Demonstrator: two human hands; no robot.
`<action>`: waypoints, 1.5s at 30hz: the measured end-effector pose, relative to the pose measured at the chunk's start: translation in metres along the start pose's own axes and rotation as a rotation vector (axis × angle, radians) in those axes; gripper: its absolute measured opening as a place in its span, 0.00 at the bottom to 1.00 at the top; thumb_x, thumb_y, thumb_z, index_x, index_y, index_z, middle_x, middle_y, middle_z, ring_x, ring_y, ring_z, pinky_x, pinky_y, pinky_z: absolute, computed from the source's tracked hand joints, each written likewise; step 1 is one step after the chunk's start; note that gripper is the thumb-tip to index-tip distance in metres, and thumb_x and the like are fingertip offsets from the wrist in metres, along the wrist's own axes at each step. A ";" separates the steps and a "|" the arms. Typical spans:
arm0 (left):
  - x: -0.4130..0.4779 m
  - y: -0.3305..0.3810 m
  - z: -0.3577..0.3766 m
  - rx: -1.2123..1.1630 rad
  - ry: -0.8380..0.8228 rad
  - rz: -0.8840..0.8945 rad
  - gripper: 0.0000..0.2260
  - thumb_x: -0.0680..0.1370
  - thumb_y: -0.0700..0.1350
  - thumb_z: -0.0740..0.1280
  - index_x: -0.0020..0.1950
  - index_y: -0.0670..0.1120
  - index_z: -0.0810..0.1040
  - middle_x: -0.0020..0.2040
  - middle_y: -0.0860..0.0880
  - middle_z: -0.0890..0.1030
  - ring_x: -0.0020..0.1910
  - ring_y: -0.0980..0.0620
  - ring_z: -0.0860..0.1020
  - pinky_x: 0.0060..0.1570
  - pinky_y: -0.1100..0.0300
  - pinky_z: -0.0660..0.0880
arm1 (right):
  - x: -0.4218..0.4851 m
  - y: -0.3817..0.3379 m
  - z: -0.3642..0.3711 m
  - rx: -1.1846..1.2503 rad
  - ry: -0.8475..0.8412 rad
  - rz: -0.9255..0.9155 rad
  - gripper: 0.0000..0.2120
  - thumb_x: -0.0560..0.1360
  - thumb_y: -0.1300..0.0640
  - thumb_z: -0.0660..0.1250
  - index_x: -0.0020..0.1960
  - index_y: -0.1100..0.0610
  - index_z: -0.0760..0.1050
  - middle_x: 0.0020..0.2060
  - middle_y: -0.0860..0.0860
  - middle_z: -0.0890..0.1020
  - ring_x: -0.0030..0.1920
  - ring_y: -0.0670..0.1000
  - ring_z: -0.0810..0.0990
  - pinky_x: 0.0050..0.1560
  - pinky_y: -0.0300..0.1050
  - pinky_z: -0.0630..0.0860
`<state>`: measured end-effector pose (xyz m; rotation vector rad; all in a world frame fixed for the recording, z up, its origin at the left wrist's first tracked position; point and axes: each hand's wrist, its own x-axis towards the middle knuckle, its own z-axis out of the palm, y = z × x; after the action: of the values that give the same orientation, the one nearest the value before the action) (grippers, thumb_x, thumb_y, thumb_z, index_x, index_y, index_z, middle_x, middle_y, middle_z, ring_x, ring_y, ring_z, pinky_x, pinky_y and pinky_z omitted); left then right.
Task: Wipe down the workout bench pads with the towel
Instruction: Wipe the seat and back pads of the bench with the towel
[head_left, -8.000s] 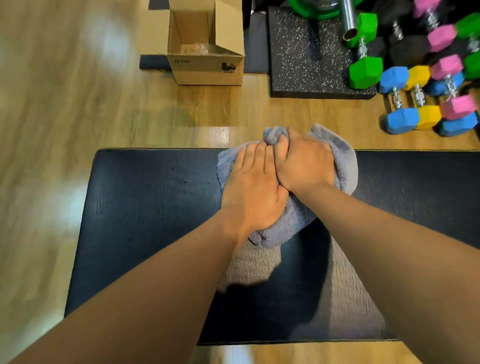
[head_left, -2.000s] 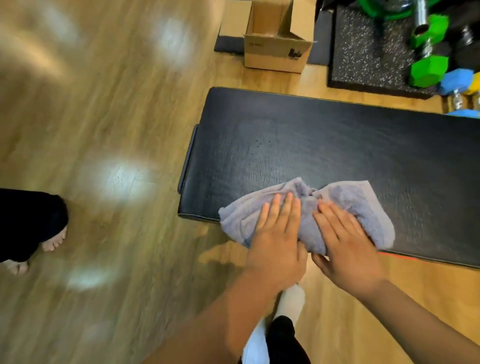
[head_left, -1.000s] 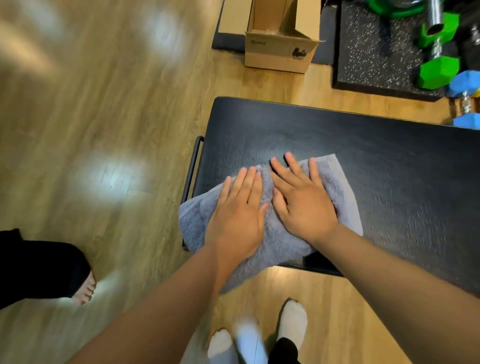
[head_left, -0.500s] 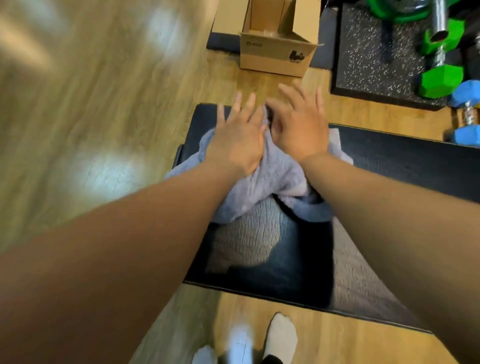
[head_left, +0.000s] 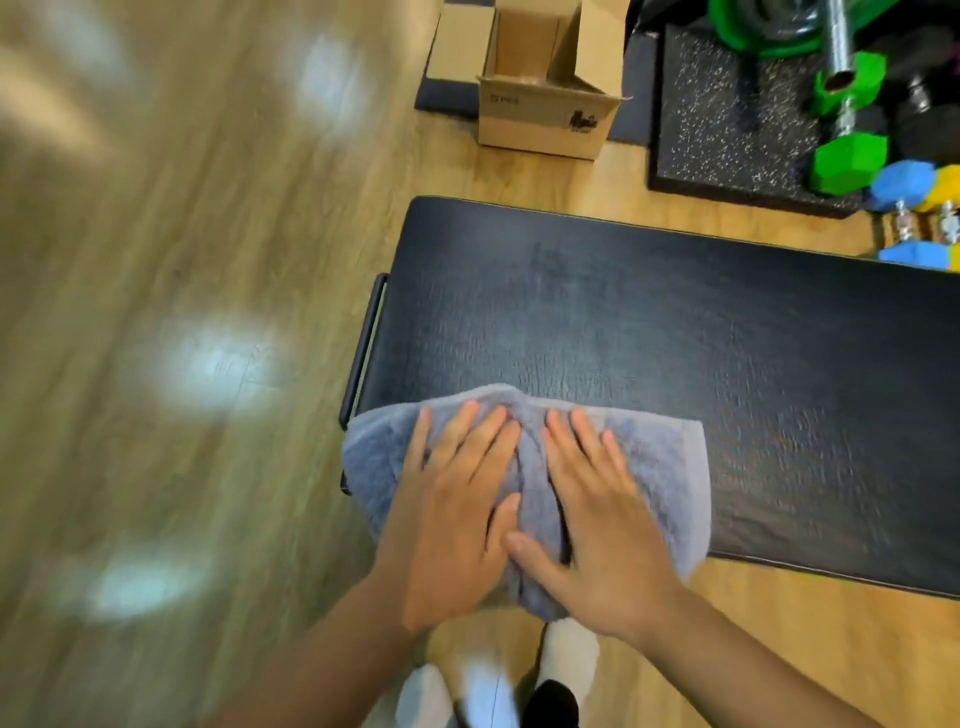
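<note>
A grey towel (head_left: 670, 467) lies bunched on the near left corner of the black bench pad (head_left: 649, 322) and hangs over its near edge. My left hand (head_left: 452, 514) presses flat on the towel's left half with straight, spread fingers. My right hand (head_left: 597, 525) presses flat on the towel beside it, thumb touching the left hand. The pad runs off to the right, out of view.
An open cardboard box (head_left: 545, 93) stands on the wooden floor beyond the bench. A speckled rubber mat (head_left: 727, 124) with green, blue and yellow dumbbells (head_left: 852, 161) lies at the back right. My white-socked feet (head_left: 566, 654) stand at the near edge.
Both hands have pulled the towel back from the pad's far edge to its near edge at the left end. Their fingers stay flat on it.
</note>
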<state>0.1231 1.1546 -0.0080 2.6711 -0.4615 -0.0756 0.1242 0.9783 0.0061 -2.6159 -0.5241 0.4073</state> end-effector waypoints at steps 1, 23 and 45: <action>-0.014 0.000 0.001 0.022 -0.024 0.046 0.27 0.76 0.53 0.58 0.74 0.45 0.67 0.75 0.50 0.67 0.77 0.48 0.57 0.72 0.36 0.54 | -0.013 0.000 0.007 -0.047 -0.013 -0.010 0.43 0.72 0.35 0.59 0.77 0.59 0.52 0.77 0.52 0.52 0.77 0.52 0.45 0.75 0.55 0.46; 0.223 -0.062 -0.015 0.185 0.249 -0.081 0.06 0.77 0.40 0.61 0.51 0.41 0.77 0.50 0.43 0.76 0.46 0.40 0.72 0.43 0.52 0.60 | 0.236 0.084 -0.063 -0.202 0.147 -0.121 0.21 0.81 0.57 0.53 0.72 0.60 0.65 0.74 0.54 0.65 0.75 0.51 0.58 0.75 0.44 0.45; 0.112 -0.028 -0.003 -0.063 0.180 -0.146 0.20 0.81 0.48 0.52 0.70 0.46 0.71 0.67 0.47 0.75 0.69 0.46 0.69 0.72 0.43 0.59 | 0.120 0.049 -0.030 -0.051 0.145 0.109 0.29 0.79 0.42 0.38 0.77 0.50 0.56 0.76 0.45 0.56 0.77 0.46 0.48 0.76 0.50 0.43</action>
<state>0.2377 1.1431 -0.0149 2.6157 -0.2036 0.1051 0.2559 0.9774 -0.0147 -2.7056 -0.3497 0.2375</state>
